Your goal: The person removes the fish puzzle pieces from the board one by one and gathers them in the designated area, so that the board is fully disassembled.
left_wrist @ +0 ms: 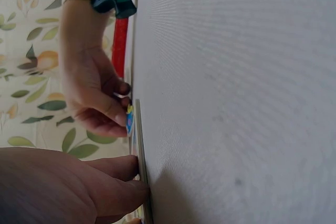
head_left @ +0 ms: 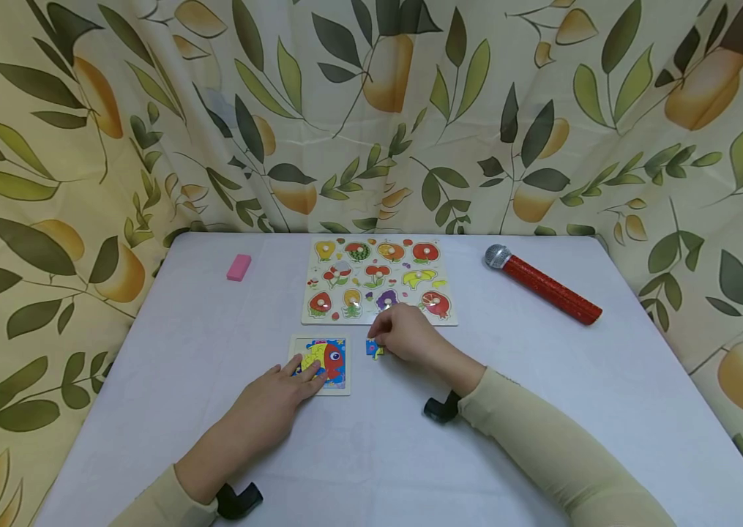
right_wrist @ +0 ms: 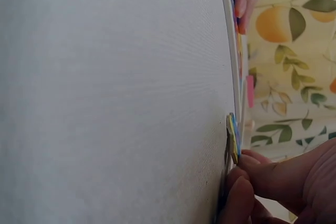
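In the head view, a small square fish jigsaw puzzle (head_left: 348,369) lies near the middle of the white table. My left hand (head_left: 272,402) rests on its lower left part, fingers spread over the yellow and red fish. Just right of the puzzle, my right hand (head_left: 411,335) pinches a blue and yellow puzzle piece (head_left: 371,348) between thumb and fingers. The right wrist view shows the piece (right_wrist: 233,137) at the fingertips, close over the cloth. Edge-on in the left wrist view, the piece (left_wrist: 129,121) stands beyond the puzzle's rim. Part of the fish is hidden under my left fingers.
Behind the puzzle lies a fruit peg board (head_left: 312,320) with several knobbed pieces. A pink block (head_left: 239,268) sits at the back left. To the back right is a red microphone (head_left: 545,288) with a silver head. A leaf-patterned curtain (head_left: 371,161) hangs behind the table.
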A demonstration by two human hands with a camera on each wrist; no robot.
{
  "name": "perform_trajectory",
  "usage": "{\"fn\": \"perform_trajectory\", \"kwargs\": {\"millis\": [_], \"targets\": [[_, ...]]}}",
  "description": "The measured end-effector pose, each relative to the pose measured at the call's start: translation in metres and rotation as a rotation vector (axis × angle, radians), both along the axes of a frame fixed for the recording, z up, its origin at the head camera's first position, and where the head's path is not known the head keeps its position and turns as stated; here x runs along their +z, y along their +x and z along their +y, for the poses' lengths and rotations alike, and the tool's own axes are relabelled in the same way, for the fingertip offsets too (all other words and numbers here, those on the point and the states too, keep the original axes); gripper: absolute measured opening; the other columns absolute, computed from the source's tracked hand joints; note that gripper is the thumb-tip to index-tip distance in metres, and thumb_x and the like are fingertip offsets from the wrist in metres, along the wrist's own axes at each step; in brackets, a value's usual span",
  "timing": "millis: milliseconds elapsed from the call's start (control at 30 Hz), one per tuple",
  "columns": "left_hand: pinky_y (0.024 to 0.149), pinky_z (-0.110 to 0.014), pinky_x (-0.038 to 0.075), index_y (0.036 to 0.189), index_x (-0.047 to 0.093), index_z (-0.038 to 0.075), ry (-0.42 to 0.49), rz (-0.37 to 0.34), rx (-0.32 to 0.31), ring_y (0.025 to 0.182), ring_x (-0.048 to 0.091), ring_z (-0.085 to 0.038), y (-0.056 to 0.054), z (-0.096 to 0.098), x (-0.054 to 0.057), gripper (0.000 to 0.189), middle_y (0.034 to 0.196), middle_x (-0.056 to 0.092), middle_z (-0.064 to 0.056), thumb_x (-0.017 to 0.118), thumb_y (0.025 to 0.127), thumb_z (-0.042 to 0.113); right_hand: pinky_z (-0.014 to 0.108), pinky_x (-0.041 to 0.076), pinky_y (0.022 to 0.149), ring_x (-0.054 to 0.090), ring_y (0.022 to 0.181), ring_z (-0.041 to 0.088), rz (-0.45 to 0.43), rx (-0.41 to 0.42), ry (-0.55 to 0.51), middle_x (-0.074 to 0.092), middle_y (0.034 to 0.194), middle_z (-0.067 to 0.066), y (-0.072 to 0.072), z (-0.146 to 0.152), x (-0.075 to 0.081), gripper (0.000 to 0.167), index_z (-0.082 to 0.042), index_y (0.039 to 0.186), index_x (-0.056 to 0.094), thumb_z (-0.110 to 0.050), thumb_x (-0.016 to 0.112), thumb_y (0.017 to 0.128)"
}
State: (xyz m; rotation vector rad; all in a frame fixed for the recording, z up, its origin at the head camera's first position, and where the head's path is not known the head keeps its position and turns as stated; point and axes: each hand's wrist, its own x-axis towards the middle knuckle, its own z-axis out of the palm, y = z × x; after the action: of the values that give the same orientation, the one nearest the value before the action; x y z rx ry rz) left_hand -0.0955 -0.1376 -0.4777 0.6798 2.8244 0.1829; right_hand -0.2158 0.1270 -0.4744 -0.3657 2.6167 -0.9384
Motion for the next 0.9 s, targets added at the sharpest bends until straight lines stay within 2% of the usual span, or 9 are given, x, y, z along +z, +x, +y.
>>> {"fn": "perform_trajectory", "kwargs": {"millis": [133, 367, 567, 667, 900], "targets": [[0.117, -0.059, 0.051, 0.151, 0.064, 0.025, 0.001, -0.006, 0.004, 0.157, 0.046, -0.038, 0.0, 0.0, 0.0, 0.054, 0.161, 0.059, -0.001, 0.074, 0.1, 0.012, 0.032, 0.053, 0.08, 0.063, 0.09, 0.017, 0.044, 0.004, 0.039, 0.074, 0.089, -0.006, 0.002, -0.002, 0.001, 0.012, -0.021, 0.092, 0.084, -0.011, 0.079, 0.097], [0.115, -0.059, 0.052, 0.151, 0.065, 0.025, 0.002, -0.002, 0.004, 0.156, 0.047, -0.038, 0.0, 0.001, 0.001, 0.055, 0.16, 0.06, -0.002, 0.076, 0.098, 0.012, 0.031, 0.054, 0.078, 0.062, 0.087, 0.016, 0.107, 0.005, 0.064, 0.073, 0.089, -0.004, 0.002, -0.001, 0.001, 0.009, -0.018, 0.095, 0.083, -0.011, 0.079, 0.097], [0.115, -0.06, 0.052, 0.15, 0.066, 0.025, 0.005, -0.004, 0.006, 0.156, 0.047, -0.039, 0.0, 0.001, 0.001, 0.055, 0.16, 0.06, -0.002, 0.076, 0.098, 0.011, 0.032, 0.055, 0.081, 0.062, 0.092, 0.019, 0.093, -0.022, 0.041, 0.073, 0.094, -0.003, 0.0, -0.002, 0.008, 0.008, -0.018, 0.103, 0.084, -0.014, 0.079, 0.098], [0.116, -0.06, 0.051, 0.151, 0.065, 0.024, 0.001, -0.01, 0.007, 0.156, 0.047, -0.039, -0.001, 0.001, 0.001, 0.054, 0.16, 0.06, -0.002, 0.074, 0.099, 0.01, 0.032, 0.055, 0.082, 0.062, 0.094, 0.019, 0.074, 0.01, 0.016, 0.073, 0.097, -0.002, -0.001, -0.007, 0.011, 0.012, -0.017, 0.107, 0.084, -0.011, 0.079, 0.098], [0.117, -0.062, 0.049, 0.151, 0.065, 0.024, 0.005, -0.033, 0.018, 0.157, 0.045, -0.039, -0.002, 0.002, 0.003, 0.053, 0.161, 0.059, -0.002, 0.072, 0.1, 0.01, 0.03, 0.056, 0.08, 0.062, 0.094, 0.017, 0.075, 0.159, -0.03, 0.074, 0.102, 0.0, -0.002, -0.027, 0.014, 0.019, -0.016, 0.114, 0.084, -0.009, 0.079, 0.097]]}}
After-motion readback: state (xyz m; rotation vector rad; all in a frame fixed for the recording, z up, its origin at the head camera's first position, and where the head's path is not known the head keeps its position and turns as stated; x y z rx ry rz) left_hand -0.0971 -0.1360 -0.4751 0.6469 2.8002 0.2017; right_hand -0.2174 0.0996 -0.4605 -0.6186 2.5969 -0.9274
